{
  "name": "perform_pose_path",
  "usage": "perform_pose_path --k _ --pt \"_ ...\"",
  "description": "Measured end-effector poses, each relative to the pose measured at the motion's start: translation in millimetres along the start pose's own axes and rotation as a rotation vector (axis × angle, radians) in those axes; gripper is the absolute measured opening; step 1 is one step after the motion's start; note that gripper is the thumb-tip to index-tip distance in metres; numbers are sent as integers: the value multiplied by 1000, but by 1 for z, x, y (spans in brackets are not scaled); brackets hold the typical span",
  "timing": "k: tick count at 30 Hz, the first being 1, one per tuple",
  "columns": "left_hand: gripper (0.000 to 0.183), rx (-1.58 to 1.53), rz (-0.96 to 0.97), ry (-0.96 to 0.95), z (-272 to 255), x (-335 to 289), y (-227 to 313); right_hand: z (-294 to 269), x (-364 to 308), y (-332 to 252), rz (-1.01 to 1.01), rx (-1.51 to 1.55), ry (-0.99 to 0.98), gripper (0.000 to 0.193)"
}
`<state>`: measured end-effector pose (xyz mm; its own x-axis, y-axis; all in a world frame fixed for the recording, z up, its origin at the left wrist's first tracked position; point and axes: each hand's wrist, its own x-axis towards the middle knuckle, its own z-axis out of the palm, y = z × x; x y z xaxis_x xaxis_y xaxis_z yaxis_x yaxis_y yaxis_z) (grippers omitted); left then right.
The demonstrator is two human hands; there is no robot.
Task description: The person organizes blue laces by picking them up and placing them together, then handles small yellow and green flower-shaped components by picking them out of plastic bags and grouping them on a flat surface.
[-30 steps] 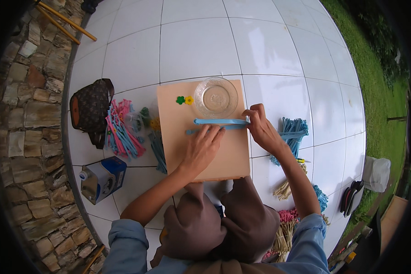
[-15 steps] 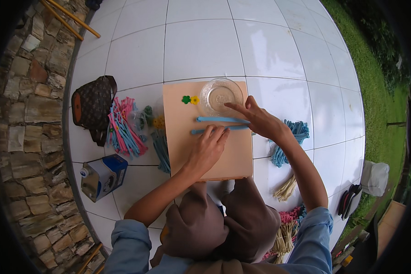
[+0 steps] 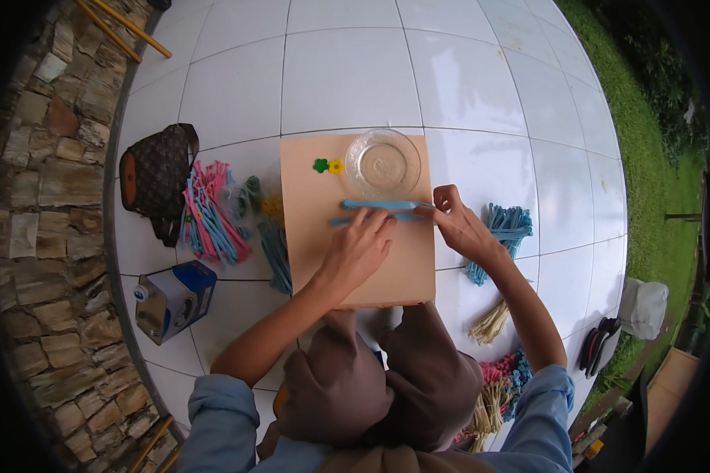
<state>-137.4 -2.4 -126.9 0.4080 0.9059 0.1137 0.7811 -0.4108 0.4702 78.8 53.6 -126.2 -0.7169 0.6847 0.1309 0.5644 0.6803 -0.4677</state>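
Note:
Two narrow blue strips (image 3: 380, 205) lie side by side across a tan board (image 3: 315, 268) above my knees. My left hand (image 3: 361, 246) is closed over the strips near their middle, fingertips pressed down on them. At the board's right edge my right hand (image 3: 459, 227) has its fingers curled in a pinch around the right end of the upper strip; the fingers partly cover that end. Just beyond the strips sits a clear glass bowl (image 3: 355, 175), and left of it are a green flower piece (image 3: 320, 165) and a yellow flower piece (image 3: 336, 166).
On the white tiles to the left are pink and blue strips (image 3: 209, 213), a brown bag (image 3: 158, 180) and a metal can (image 3: 177, 299). Blue bundles (image 3: 506, 236) and a straw-coloured bundle (image 3: 491, 322) lie to the right. A stone wall (image 3: 63, 252) runs along the left.
My right hand has drawn back from the glass bowl, its pointing finger now curled at the upper strip's end. My left fingers have shifted slightly up onto the upper strip.

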Motion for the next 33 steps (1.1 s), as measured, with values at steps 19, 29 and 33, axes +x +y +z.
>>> perform_pose_path --k 19,29,33 --pt "34 39 -4 -76 -9 6 4 1 -3 -3 47 52 11 36" --pt "34 49 0 -66 -9 8 4 3 -3 0 90 94 -5 35" --pt "33 35 -8 -79 -10 9 4 9 -7 5 52 148 119 34"
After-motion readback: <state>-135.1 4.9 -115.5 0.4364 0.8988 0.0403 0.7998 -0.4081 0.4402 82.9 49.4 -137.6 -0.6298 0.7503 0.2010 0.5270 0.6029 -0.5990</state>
